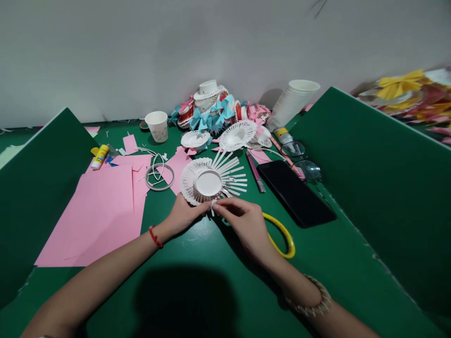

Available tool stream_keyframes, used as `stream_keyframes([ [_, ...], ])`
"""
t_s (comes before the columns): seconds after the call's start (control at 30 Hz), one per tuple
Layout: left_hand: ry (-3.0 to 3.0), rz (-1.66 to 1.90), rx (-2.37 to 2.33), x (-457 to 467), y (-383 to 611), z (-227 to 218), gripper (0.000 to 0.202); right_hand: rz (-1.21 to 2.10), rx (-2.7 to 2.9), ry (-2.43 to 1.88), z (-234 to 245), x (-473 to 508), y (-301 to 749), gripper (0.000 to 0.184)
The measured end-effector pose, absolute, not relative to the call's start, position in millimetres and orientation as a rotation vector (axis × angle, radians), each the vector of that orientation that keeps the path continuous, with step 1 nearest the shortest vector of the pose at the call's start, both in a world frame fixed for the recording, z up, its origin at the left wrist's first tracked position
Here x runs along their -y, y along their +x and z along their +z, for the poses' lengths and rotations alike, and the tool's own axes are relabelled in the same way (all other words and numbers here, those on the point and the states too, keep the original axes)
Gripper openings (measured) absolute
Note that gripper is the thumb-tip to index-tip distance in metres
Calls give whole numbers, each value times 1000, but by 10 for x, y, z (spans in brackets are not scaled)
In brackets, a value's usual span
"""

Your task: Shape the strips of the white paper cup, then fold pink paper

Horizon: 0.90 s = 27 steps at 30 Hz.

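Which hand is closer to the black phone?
Right. The right hand sits just left of the black phone, pinching a strip of the cut paper cup. The left hand holds the cup's other side, farther away.

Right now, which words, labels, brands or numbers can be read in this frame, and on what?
Nothing is legible.
Glue stick: label too blurred to read.
Paper cup: faint marks, too small to read.
Phone: screen dark.
No print on the cut paper cup held by left hand and right hand.
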<state>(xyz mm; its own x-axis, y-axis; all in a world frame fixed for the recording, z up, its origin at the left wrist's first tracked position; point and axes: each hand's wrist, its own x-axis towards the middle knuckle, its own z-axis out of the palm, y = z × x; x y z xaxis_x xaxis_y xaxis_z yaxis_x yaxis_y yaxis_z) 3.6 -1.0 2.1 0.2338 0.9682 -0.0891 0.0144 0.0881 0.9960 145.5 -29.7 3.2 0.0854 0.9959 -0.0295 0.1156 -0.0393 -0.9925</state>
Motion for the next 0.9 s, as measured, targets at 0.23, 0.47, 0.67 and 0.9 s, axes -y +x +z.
stream_keyframes([
  [0.23, 1182, 978, -1068, -3, 38, 15, 24, 1038, 1317, -1362, 77, 318, 1439, 17],
  [0.47, 775, 895, -936, 39, 37, 146, 19, 861, 1540, -1394, 135, 339, 1478, 14],
  [0.67, 595, 570, -1058, 545, -290, 236, 25, 902, 1770, -1421, 90, 494, 1513, 12],
  [0.9, 2432, 430, -1104, 720, -438, 293, 24, 607, 2047, -1330, 0, 660, 1527, 10],
])
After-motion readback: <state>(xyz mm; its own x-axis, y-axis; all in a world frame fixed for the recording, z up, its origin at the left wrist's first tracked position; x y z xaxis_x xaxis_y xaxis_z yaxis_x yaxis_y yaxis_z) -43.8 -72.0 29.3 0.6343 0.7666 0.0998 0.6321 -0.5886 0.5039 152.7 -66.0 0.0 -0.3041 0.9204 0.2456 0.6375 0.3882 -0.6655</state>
